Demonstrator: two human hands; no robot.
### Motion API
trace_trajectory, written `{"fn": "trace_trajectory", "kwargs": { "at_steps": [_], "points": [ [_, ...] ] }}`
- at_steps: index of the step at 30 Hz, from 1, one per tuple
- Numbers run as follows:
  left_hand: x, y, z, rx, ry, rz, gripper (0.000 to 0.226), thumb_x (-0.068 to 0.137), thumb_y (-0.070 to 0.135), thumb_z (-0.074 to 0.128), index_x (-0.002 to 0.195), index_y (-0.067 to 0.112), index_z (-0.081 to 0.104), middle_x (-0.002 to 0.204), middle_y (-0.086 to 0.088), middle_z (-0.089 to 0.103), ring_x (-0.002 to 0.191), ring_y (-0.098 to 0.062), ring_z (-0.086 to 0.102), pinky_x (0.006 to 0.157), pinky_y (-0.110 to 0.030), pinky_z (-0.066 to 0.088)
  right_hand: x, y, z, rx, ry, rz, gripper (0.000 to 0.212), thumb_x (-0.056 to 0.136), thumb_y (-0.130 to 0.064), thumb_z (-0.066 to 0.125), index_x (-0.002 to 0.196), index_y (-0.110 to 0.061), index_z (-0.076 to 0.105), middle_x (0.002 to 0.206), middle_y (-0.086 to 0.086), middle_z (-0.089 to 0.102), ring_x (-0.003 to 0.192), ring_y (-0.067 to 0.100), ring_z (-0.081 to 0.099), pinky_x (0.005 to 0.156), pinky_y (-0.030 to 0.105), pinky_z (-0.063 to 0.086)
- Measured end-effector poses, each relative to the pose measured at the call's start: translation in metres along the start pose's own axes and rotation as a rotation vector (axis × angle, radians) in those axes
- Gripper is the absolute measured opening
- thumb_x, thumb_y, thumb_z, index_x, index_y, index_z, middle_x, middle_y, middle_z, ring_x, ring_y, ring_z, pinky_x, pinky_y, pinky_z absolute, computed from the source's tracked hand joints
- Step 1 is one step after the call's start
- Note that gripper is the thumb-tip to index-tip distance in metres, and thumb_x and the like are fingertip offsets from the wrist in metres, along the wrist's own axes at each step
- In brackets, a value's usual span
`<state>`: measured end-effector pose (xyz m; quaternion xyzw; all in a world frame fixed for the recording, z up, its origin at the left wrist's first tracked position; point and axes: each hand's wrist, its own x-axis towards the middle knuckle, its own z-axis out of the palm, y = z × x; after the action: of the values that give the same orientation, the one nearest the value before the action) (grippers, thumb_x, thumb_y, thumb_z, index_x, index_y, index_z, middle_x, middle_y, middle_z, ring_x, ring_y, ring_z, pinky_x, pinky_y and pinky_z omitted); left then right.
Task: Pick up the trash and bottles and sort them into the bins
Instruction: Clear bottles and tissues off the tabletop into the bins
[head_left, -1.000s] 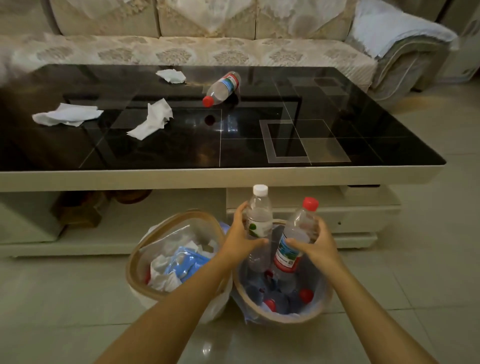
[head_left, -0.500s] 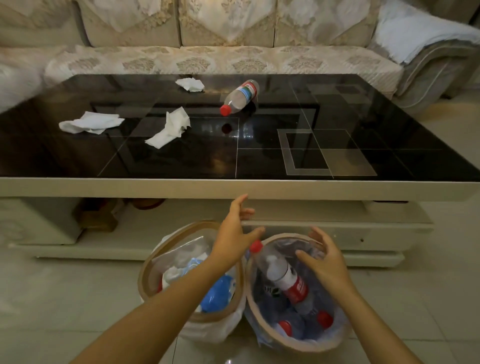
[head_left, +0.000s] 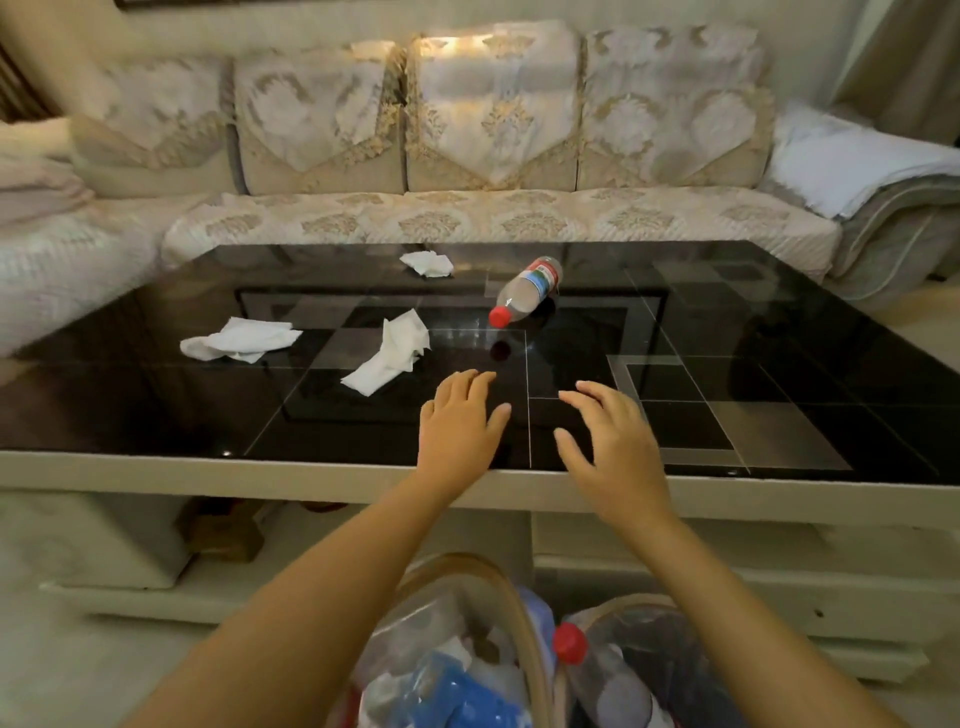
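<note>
Closest to the camera are the two bins: trash bin (head_left: 498, 603) on the left with paper and blue stuff, bottle bin (head_left: 649, 613) on the right with a red-capped bottle inside. Both hands are empty with fingers spread, left hand (head_left: 457, 421) and right hand (head_left: 613, 441) over the table's (head_left: 260, 470) near edge. Further in, two tissues (head_left: 387, 353) (head_left: 241, 340) lie left of centre. The bottle (head_left: 527, 291) lies on its side past the middle, another tissue (head_left: 427, 263) near the far edge. My guess: a sloppy grab nudges the bottle and it rolls off on that slick glass.

bottle (head_left: 529, 291) label print blurred; unreadable
</note>
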<state>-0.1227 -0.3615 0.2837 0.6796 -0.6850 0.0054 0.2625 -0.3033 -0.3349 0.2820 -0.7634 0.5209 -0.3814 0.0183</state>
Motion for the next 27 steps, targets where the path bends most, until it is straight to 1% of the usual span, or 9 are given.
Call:
{"fn": "trace_trajectory", "kwargs": {
  "at_steps": [4,6,8,10,14,18,21,23,27],
  "points": [
    [0.029,-0.026,0.008,0.040,-0.102,-0.025,0.059,0.096,0.049,0.041,0.147,0.024,0.025,0.157,-0.001,0.017,0.146,-0.019,0.005,0.116,-0.043,0.016,0.042,-0.005,0.037,-0.203,-0.085,0.000,0.054,0.094,-0.032,0.051,0.144,-0.021,0.034,0.152,0.005,0.028,0.142,0.023,0.020,0.116,0.042,0.021],
    [0.041,-0.032,0.014,0.020,-0.120,-0.043,0.065,0.094,0.053,0.040,0.149,0.025,0.020,0.159,-0.001,0.012,0.147,-0.019,0.002,0.116,-0.043,0.012,0.059,-0.003,0.053,-0.317,-0.152,-0.019,0.061,0.094,-0.031,0.051,0.147,-0.022,0.024,0.156,0.006,0.017,0.145,0.024,0.012,0.117,0.045,0.014],
    [0.054,-0.037,0.020,0.025,-0.111,-0.033,0.068,0.094,0.056,0.039,0.150,0.026,0.017,0.159,0.000,0.010,0.147,-0.018,0.000,0.116,-0.043,0.011,0.079,0.002,0.067,-0.382,-0.181,-0.018,0.065,0.093,-0.028,0.051,0.149,-0.024,0.018,0.158,0.006,0.012,0.145,0.024,0.007,0.118,0.046,0.011],
    [0.068,-0.040,0.025,0.027,-0.102,-0.025,0.071,0.092,0.059,0.039,0.150,0.026,0.015,0.159,0.000,0.011,0.147,-0.018,0.001,0.116,-0.044,0.011,0.101,0.010,0.077,-0.414,-0.168,-0.014,0.065,0.093,-0.024,0.052,0.149,-0.023,0.019,0.157,0.006,0.014,0.145,0.024,0.010,0.118,0.046,0.012],
    [0.094,-0.042,0.035,0.009,-0.047,-0.001,0.076,0.090,0.062,0.041,0.150,0.024,0.015,0.158,-0.001,0.016,0.146,-0.019,0.006,0.116,-0.043,0.014,0.138,0.027,0.095,-0.461,-0.100,-0.021,0.066,0.088,-0.015,0.057,0.147,-0.018,0.026,0.153,0.009,0.026,0.143,0.026,0.020,0.117,0.047,0.018],
    [0.123,-0.049,0.046,0.037,0.015,0.019,0.076,0.091,0.063,0.038,0.150,0.021,0.015,0.156,-0.002,0.019,0.146,-0.020,0.008,0.116,-0.045,0.016,0.169,0.047,0.112,-0.531,-0.007,-0.083,0.070,0.080,-0.005,0.063,0.143,-0.014,0.033,0.147,0.013,0.036,0.138,0.029,0.030,0.114,0.049,0.025],
    [0.138,-0.052,0.055,0.043,0.021,0.033,0.076,0.091,0.064,0.036,0.150,0.021,0.015,0.156,-0.002,0.019,0.146,-0.020,0.008,0.116,-0.046,0.016,0.195,0.064,0.122,-0.614,0.006,-0.205,0.076,0.070,0.003,0.068,0.140,-0.009,0.040,0.141,0.017,0.044,0.132,0.034,0.040,0.109,0.052,0.032],
    [0.143,-0.053,0.059,0.047,0.024,0.043,0.077,0.091,0.065,0.034,0.150,0.021,0.014,0.157,-0.002,0.018,0.146,-0.020,0.007,0.116,-0.047,0.015,0.212,0.073,0.129,-0.673,-0.012,-0.299,0.080,0.065,0.006,0.071,0.138,-0.008,0.041,0.141,0.018,0.045,0.130,0.036,0.042,0.106,0.054,0.035],
    [0.144,-0.055,0.063,0.054,0.024,0.049,0.076,0.091,0.066,0.032,0.150,0.021,0.015,0.156,-0.001,0.018,0.146,-0.020,0.006,0.115,-0.049,0.013,0.238,0.081,0.140,-0.751,-0.059,-0.414,0.088,0.066,0.007,0.071,0.143,-0.012,0.033,0.147,0.016,0.038,0.134,0.036,0.037,0.108,0.052,0.029]
  ]
}}
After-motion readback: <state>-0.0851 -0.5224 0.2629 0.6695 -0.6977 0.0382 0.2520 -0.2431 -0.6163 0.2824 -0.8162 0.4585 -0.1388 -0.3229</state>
